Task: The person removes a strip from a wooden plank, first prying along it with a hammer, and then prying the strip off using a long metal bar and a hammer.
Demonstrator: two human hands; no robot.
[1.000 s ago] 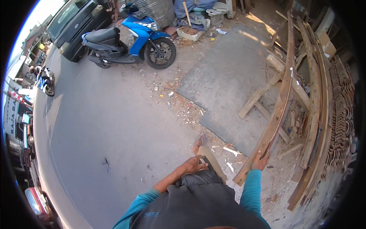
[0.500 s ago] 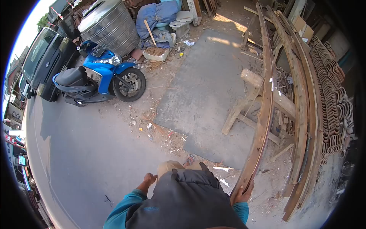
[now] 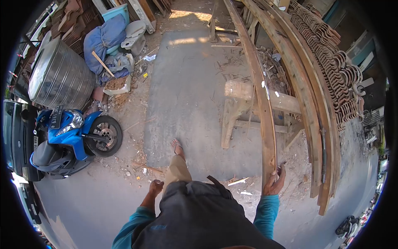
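My right hand point(image 3: 275, 182) is at the near end of a long brown wooden beam point(image 3: 265, 128). Its palm and thumb touch the beam's right edge, while the fingers stretch forward and apart, not wrapped round the wood. The beam runs away from me across a rough wooden sawhorse point(image 3: 283, 102). My left hand point(image 3: 156, 188) hangs beside my left thigh with its fingers curled in, and nothing shows in it.
More long beams point(image 3: 309, 74) lie to the right, beside stacked roof tiles point(image 3: 331, 62). A dark flat sheet point(image 3: 186, 83) covers the ground ahead. On the left stand a blue motorbike point(image 3: 72, 137), a metal tank point(image 3: 62, 74) and a dark car point(image 3: 16, 137).
My view has turned right and I have stepped forward, one foot now on the dark sheet. The right hand's fingers have straightened at the beam's end. The left hand stays low and closed.
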